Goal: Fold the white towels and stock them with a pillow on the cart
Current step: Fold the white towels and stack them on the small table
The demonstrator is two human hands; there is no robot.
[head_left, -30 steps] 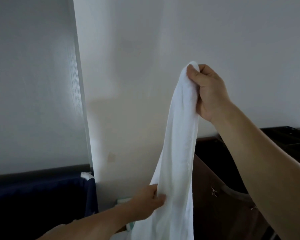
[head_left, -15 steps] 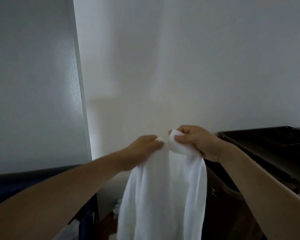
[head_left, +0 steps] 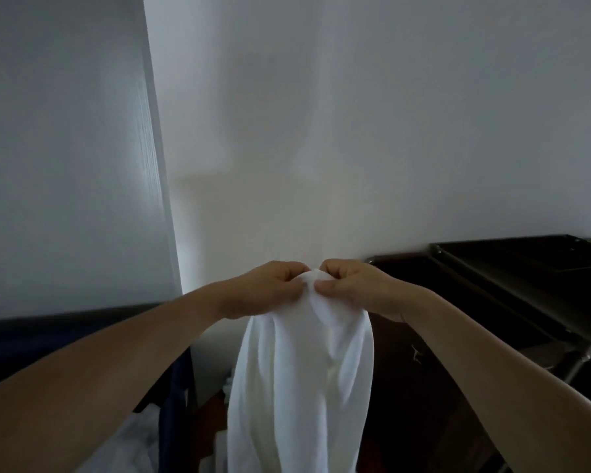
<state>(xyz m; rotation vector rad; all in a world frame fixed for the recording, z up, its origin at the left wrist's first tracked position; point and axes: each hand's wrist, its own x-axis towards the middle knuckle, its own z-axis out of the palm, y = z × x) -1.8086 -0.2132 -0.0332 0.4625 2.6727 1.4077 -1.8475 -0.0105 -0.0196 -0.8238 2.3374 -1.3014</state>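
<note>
Both my hands, left (head_left: 270,288) and right (head_left: 352,285), pinch the towel (head_left: 301,380) at its top edge; soft and limp, it hangs bunched, best held by corners.

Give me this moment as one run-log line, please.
white towel: hangs loose | left hand: pinches its top | right hand: pinches its top beside left | stage: fold not yet begun

On our right we see a dark cart (head_left: 512,291) with a tray (head_left: 533,254) on top, against the wall (head_left: 355,131). On our left, white linen (head_left: 130,442) lies in a navy bin (head_left: 48,332).
</note>
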